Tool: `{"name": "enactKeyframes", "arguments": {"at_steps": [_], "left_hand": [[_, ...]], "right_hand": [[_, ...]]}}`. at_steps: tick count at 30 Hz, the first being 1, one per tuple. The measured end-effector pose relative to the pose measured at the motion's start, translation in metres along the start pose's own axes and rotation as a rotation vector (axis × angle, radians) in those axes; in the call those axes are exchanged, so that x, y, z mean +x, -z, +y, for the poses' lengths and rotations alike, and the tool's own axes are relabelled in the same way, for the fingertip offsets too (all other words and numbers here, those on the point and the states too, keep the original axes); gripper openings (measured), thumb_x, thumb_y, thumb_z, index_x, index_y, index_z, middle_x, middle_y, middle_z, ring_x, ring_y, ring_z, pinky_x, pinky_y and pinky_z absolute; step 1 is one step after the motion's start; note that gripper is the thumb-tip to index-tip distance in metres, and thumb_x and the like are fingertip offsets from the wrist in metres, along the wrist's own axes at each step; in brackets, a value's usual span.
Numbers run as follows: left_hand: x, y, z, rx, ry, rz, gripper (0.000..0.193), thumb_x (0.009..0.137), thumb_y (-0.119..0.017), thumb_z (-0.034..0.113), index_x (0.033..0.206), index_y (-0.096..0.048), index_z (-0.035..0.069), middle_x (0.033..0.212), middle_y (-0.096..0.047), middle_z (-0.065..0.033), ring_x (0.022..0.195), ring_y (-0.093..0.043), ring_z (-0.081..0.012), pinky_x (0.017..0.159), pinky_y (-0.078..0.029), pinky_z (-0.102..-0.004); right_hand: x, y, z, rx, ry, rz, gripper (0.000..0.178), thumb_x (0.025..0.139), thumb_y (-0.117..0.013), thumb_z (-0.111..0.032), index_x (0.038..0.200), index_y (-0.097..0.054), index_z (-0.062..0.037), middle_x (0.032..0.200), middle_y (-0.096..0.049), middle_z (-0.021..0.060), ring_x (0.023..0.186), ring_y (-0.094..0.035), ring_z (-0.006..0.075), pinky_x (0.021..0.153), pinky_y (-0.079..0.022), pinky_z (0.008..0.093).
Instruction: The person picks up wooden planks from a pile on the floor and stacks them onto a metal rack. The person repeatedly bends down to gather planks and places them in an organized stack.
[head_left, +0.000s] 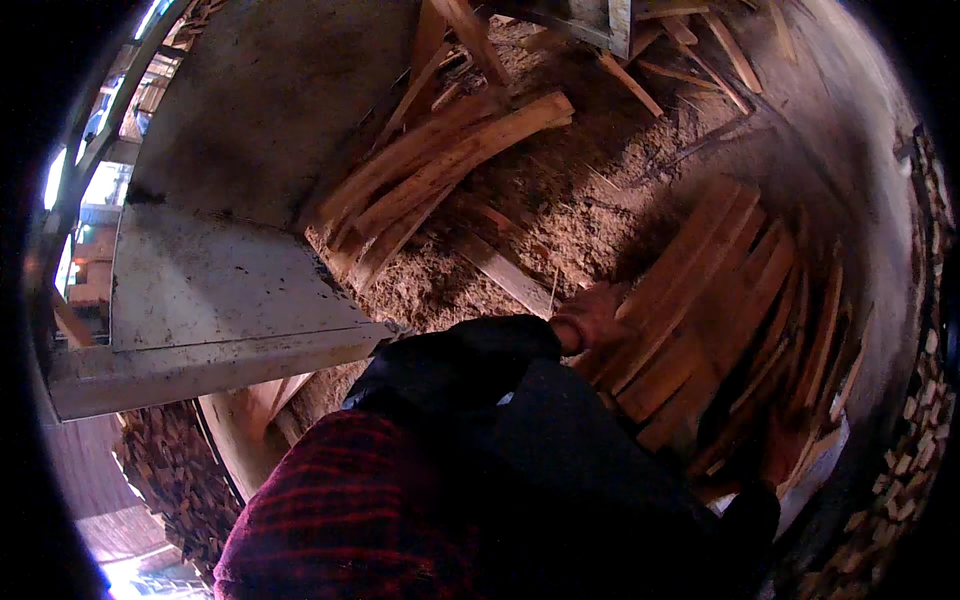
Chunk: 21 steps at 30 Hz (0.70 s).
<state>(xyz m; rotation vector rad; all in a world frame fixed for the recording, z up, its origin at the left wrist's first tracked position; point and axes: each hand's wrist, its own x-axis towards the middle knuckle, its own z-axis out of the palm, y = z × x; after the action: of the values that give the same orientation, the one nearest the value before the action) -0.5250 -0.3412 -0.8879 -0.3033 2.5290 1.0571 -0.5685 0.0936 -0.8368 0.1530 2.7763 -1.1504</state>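
A stack of long reddish-brown wooden slats (pixel 690 290) lies slanting in front of me at the right. My left hand (pixel 592 318) grips the stack's left edge, its fingertips partly hidden against the wood. Deep in shadow, my right hand (pixel 785 452) is at the stack's lower right side, beside the loose outer slats; its fingers are too dark to make out. My dark sleeve and red-checked clothing cover the lower middle of the view.
A pale metal machine table (pixel 230 280) stands at the left. Beyond it, more curved wooden slabs (pixel 450 160) rest on a sawdust heap (pixel 590 225). Thin offcuts (pixel 730 55) lie scattered at the far side. Stacked wood pieces (pixel 180 480) show at the lower left.
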Motion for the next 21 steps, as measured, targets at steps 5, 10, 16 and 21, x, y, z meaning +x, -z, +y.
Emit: {"name": "enactKeyframes", "arguments": {"at_steps": [5,10,16,21], "left_hand": [[0.023,0.045,-0.066,0.072,-0.035,0.335,0.084,0.082,-0.065,0.051,0.147,-0.033,0.007,0.143,-0.041,-0.0238,0.130,-0.043,-0.0401,0.106,-0.037,-0.0473],[0.026,0.157,-0.126,0.626,0.404,0.584,0.096,0.076,-0.072,0.051,0.151,-0.025,0.012,0.151,-0.033,-0.0183,0.138,-0.030,-0.0419,0.109,-0.030,-0.0574],[0.041,0.188,-0.192,0.811,0.442,0.666,0.101,0.072,-0.078,0.047,0.151,-0.024,0.017,0.155,-0.024,-0.0154,0.136,-0.031,-0.0427,0.107,-0.033,-0.0579],[0.036,0.238,-0.260,0.587,0.340,0.633,0.095,0.072,-0.078,0.050,0.147,-0.032,0.016,0.150,-0.032,-0.0157,0.134,-0.034,-0.0427,0.105,-0.036,-0.0547]], "right_hand": [[0.008,-0.011,0.036,-0.048,-0.156,0.097,0.086,0.077,-0.079,-0.045,0.140,-0.042,0.0002,0.140,-0.048,0.0231,0.128,-0.047,0.0365,0.109,-0.038,0.0416],[0.000,-0.016,-0.002,-0.257,-0.218,0.155,0.083,0.077,-0.079,-0.042,0.139,-0.044,0.0010,0.139,-0.049,0.0222,0.127,-0.048,0.0355,0.109,-0.038,0.0414],[0.003,0.019,0.005,0.024,-0.158,-0.121,0.079,0.079,-0.078,-0.039,0.139,-0.044,0.0005,0.140,-0.048,0.0215,0.126,-0.049,0.0348,0.108,-0.039,0.0415],[0.002,-0.013,0.021,0.067,-0.236,0.041,0.062,0.093,-0.061,-0.022,0.146,-0.034,-0.0037,0.147,-0.041,0.0172,0.133,-0.043,0.0321,0.110,-0.036,0.0415]]}}
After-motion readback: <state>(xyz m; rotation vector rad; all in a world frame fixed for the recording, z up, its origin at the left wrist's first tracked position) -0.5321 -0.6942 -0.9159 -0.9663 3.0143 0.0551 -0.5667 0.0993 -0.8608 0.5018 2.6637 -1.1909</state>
